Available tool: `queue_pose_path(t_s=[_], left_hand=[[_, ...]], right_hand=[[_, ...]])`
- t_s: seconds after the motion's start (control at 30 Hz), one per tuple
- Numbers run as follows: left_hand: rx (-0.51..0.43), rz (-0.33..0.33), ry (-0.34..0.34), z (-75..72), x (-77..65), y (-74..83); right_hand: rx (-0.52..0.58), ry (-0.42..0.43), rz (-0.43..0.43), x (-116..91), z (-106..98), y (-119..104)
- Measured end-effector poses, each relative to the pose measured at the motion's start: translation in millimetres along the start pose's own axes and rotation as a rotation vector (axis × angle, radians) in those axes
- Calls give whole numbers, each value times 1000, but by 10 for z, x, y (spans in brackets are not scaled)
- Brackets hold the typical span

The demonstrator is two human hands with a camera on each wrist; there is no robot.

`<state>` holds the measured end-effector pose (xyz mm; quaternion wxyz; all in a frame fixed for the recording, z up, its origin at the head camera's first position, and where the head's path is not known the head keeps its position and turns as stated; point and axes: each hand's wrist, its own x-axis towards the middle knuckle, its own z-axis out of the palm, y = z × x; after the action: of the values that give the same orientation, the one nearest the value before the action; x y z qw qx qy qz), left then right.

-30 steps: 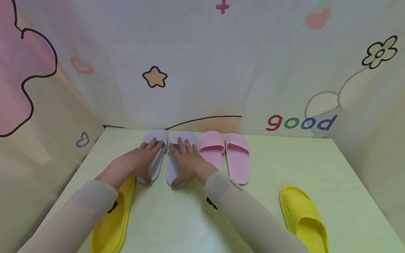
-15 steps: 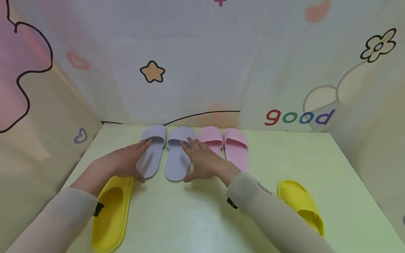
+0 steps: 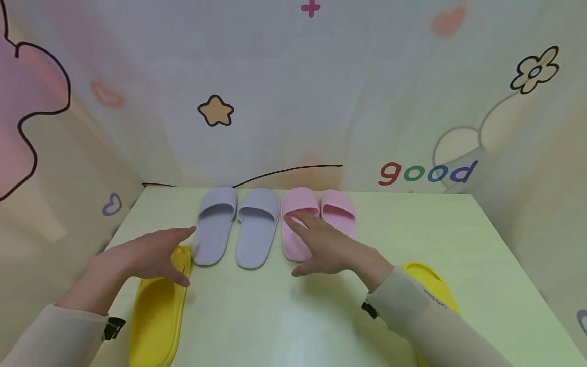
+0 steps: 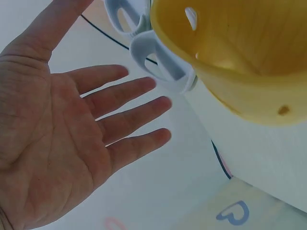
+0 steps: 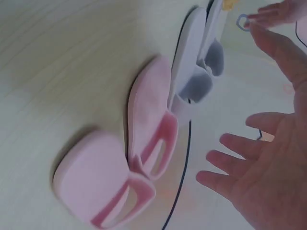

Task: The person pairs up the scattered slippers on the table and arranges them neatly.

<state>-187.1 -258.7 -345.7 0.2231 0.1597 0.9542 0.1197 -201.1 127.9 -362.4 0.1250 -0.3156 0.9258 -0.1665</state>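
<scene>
My left hand point(image 3: 151, 257) hovers with spread fingers over the front part of a yellow slipper point(image 3: 156, 316); its palm and straight fingers show in the left wrist view, holding nothing. My right hand point(image 3: 327, 244) is held above the pink slippers, its fingers extended and nothing in its grasp. The left pink slipper point(image 3: 300, 199) and right pink slipper point(image 3: 338, 201) stand side by side, partly hidden by that hand. To their left lie two lavender slippers, the left one point(image 3: 213, 234) and the right one point(image 3: 257, 234), toes towards the back wall.
At the right, a second yellow slipper point(image 3: 428, 280) is mostly covered by my right sleeve. A printed cloth point(image 3: 284, 112) rises behind the pale green tabletop point(image 3: 275, 311) and along both sides.
Both hands have come off the lavender slippers and drawn apart. The left moved left and nearer over the yellow slipper; the right moved right, over the pink pair.
</scene>
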Motion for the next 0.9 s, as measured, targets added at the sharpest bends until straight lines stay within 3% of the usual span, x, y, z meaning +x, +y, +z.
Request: queue_pose_path(t_s=[0.23, 0.5, 0.9], left_hand=[[0, -6, -3, 63, -133, -187], [5, -20, -24, 108, -158, -327], [-10, 8, -20, 153, -132, -391]], right_hand=[[59, -49, 88, -490, -139, 257], [131, -46, 178, -1043, -321, 613], [188, -21, 253, -1522, -316, 1001]])
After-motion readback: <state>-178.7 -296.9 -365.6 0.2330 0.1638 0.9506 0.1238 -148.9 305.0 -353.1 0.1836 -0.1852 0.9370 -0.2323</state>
